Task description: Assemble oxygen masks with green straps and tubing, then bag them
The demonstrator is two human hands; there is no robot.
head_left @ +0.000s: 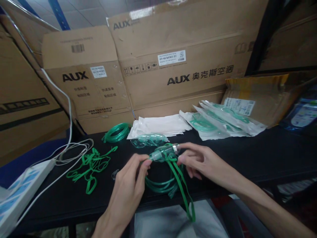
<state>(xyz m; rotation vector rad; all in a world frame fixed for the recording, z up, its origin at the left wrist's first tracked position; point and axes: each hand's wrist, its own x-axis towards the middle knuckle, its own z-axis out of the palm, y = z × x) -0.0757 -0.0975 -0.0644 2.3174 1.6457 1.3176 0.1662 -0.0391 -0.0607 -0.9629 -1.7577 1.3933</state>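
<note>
The clear green plastic piece lies between the two hands, above the near side of the black table, its long axis running across the view and rising slightly toward the right. The left hand has its grip closed, thumb and fingertips pinched on the piece's left end. The right hand is nearer the other end, its index finger reaching to the silvery band; blur there makes it hard to tell whether that grip is clamped or only touching. Green straps hang beside the right hand, and coiled tubing lies below the piece.
</note>
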